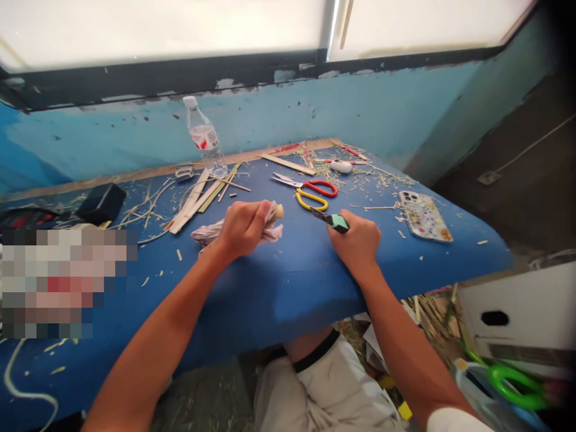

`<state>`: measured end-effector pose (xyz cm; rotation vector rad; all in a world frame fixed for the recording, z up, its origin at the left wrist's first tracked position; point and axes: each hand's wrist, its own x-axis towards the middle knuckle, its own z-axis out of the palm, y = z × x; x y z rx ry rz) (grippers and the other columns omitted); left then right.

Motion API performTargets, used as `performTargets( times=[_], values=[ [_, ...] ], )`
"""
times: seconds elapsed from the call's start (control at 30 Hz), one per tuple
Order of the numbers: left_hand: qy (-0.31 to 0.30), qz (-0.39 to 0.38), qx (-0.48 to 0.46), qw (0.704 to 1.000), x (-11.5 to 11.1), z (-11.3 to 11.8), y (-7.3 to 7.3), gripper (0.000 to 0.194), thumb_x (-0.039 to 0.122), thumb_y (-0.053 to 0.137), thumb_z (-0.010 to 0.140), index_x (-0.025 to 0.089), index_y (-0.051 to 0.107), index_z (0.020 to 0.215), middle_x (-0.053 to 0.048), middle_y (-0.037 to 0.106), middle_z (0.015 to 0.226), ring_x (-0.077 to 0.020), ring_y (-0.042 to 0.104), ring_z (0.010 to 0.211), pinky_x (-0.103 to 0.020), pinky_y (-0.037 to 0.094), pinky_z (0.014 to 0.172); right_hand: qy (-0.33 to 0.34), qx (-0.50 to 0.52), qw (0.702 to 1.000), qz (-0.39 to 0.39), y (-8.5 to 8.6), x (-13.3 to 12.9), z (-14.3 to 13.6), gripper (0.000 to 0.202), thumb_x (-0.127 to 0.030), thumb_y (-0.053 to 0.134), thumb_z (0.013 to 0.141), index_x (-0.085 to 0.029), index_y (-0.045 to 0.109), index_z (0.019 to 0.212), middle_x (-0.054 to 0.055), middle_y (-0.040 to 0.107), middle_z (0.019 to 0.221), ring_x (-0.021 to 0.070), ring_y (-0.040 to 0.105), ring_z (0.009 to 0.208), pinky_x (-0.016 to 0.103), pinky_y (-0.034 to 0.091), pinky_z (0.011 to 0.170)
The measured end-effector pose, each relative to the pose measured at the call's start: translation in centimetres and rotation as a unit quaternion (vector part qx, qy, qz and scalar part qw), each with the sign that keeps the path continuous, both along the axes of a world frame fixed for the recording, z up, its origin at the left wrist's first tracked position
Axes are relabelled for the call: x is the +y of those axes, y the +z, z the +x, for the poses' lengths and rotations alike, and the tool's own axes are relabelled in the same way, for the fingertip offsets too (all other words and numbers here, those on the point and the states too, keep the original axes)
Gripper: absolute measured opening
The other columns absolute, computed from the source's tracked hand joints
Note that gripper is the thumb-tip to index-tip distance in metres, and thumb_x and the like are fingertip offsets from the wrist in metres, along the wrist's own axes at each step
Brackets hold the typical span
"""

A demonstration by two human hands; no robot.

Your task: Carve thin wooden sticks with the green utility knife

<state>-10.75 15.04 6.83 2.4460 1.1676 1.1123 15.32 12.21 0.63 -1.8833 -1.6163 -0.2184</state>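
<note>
My left hand [245, 228] is closed round a pale cloth [209, 234] wrapped about a short piece whose light, woody-looking end [279, 212] sticks out past my thumb. Most of that piece is hidden by the cloth and fingers. In my right hand [360, 240] is a utility knife [336, 222] with a green and black handle, its dark blade pointing left toward the wrapped piece. A gap separates blade and piece. Just beyond the blade lie scissors [310, 191] with one red and one yellow handle loop.
A plastic bottle [206, 141] stands at the back, beside flat bamboo-like strips [198, 201]. A white computer mouse [341, 166] lies among shavings. To the right is a phone in a flowered case [425, 216]. A black box [101, 201] sits at left on the blue table [252, 288].
</note>
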Motion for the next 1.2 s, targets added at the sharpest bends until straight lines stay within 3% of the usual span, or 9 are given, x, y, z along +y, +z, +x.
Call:
performTargets(
  times=[0.13,0.23,0.37,0.63,1.0,1.2],
  values=[
    [-0.016,0.007,0.052,0.999,-0.4,1.2,-0.8,0.051,0.041,0.03,0.107,0.021,0.037,0.061,0.001,0.043,0.053,-0.0111,0.035,0.049,-0.032,0.023,0.058,0.132,0.014,0.989,0.062,-0.3,-0.4,-0.4,0.029,-0.034,0.052,0.093,-0.023,0.054,0.067,0.002,0.06,0.062,0.0159,0.046,0.059,0.03,0.028,0.063],
    [-0.027,0.017,0.084,0.996,-0.7,1.7,-1.4,0.051,0.041,0.03,0.108,0.02,0.04,0.062,0.0,0.048,0.055,-0.0114,0.038,0.051,-0.031,0.024,0.058,0.18,0.012,0.981,0.077,-0.5,-0.5,-0.5,0.032,-0.034,0.05,0.096,-0.023,0.05,0.065,0.001,0.059,0.062,0.0152,0.046,0.058,0.029,0.031,0.065],
    [-0.059,0.016,0.106,0.993,-0.9,2.0,-1.7,0.048,0.04,0.029,0.108,0.02,0.048,0.069,-0.001,0.056,0.062,-0.0119,0.045,0.055,-0.03,0.027,0.059,0.198,-0.012,0.978,0.069,-0.8,-0.3,-0.3,0.025,-0.032,0.053,0.092,-0.023,0.055,0.069,0.002,0.062,0.065,0.017,0.052,0.062,0.03,0.032,0.066],
    [-0.079,0.044,0.112,0.99,-1.1,2.2,-1.9,0.043,0.038,0.032,0.108,0.02,0.046,0.072,-0.001,0.057,0.064,-0.0119,0.043,0.054,-0.03,0.026,0.058,0.217,-0.03,0.974,0.062,-1.1,-0.2,-0.1,0.018,-0.03,0.055,0.088,-0.023,0.061,0.074,0.002,0.065,0.068,0.0177,0.053,0.064,0.03,0.031,0.066],
    [-0.036,0.113,0.144,0.983,-1.3,2.5,-2.2,0.042,0.037,0.034,0.107,0.02,0.05,0.072,-0.002,0.06,0.063,-0.0121,0.044,0.051,-0.033,0.021,0.056,0.206,-0.034,0.978,0.018,-0.7,-0.2,-0.2,0.011,-0.028,0.059,0.081,-0.022,0.063,0.073,0.003,0.07,0.071,0.0177,0.054,0.065,0.03,0.029,0.065],
    [-0.051,0.085,0.126,0.987,-1.1,2.3,-2.9,0.044,0.037,0.032,0.107,0.02,0.05,0.07,-0.002,0.06,0.061,-0.0117,0.045,0.05,-0.032,0.023,0.056,0.182,-0.037,0.982,0.017,-0.5,-0.2,-0.5,0.011,-0.028,0.058,0.08,-0.022,0.063,0.073,0.004,0.072,0.073,0.0185,0.055,0.065,0.03,0.026,0.064]
  ],
)
